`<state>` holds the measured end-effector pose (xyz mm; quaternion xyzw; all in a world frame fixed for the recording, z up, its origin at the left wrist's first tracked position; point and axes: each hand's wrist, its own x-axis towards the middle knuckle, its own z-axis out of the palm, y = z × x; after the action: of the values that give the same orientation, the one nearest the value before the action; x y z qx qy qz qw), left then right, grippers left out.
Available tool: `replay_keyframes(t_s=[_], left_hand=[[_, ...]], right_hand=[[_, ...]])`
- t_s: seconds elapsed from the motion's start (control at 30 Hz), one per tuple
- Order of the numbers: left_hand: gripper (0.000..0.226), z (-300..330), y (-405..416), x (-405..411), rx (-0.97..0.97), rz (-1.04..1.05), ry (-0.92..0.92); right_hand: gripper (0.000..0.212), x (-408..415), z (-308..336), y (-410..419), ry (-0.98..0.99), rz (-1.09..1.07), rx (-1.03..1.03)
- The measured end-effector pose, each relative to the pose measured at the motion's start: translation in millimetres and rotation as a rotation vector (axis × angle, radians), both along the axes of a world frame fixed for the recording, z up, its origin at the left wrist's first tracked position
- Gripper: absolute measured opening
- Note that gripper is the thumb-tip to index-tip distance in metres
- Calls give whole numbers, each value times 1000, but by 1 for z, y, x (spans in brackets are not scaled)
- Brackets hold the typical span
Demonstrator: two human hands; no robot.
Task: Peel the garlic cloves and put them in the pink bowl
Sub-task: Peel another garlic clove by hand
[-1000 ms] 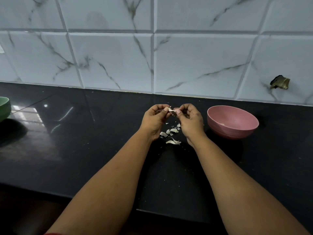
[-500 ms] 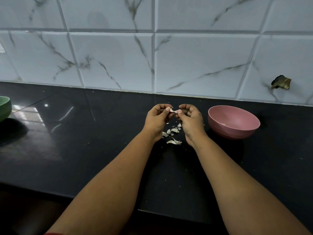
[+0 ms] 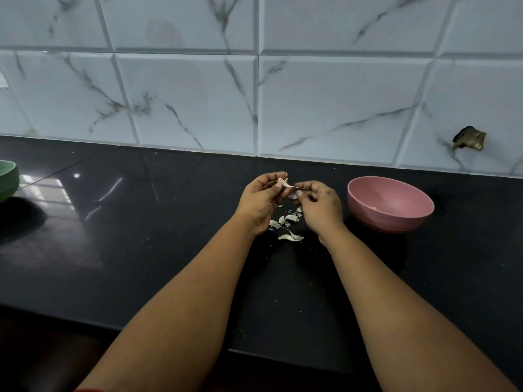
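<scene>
black polished countertop [image 3: 175,250] runs under our forearms, and nearest to us on it lies a scatter of garlic skins [image 3: 287,226], pale curls between our two wrists. just above that litter we hold the garlic clove [image 3: 283,183] off the counter in our left hand [image 3: 261,200], fingers curled round it and the thumb pressed to its near side. a thin strip of skin [image 3: 295,187] trails from the clove rightward to our right hand [image 3: 319,206], whose thumb and forefinger pinch its far end; the other right fingers are curled in, and whether they hold anything more we cannot tell. so the strip runs roughly left to right between the hands, and we judge the pull should go rightward, away from the clove. the pink bowl [image 3: 396,222] sits on the counter just beside the right hand, on its far-right side, with a small pale piece inside. the right hand is the nearer one to it, though the clove sits in the left. beyond stands the marbled tile wall [image 3: 198,94], and at the far left edge a green bowl [image 3: 8,179].
</scene>
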<state>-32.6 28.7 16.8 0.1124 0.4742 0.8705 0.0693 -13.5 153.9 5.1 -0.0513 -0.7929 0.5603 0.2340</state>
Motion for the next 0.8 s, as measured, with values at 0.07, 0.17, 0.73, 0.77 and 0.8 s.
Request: replay_keyframes(t_s=[0.07, 0.17, 0.73, 0.77, 0.8], left_hand=[[25, 0, -1, 0, -20, 7, 4], [25, -2, -2, 0, -54, 19, 23], [11, -7, 0, 0, -342, 124, 138], [11, -7, 0, 0, -374, 137, 147], [10, -7, -1, 0, -401, 145, 155]], right_hand=[[10, 0, 0, 3, 18, -68, 126], [10, 3, 4, 7, 10, -111, 74], [11, 0, 4, 10, 13, -205, -55], [12, 0, 5, 10, 35, -229, -69], [12, 0, 5, 10, 62, -245, -68]])
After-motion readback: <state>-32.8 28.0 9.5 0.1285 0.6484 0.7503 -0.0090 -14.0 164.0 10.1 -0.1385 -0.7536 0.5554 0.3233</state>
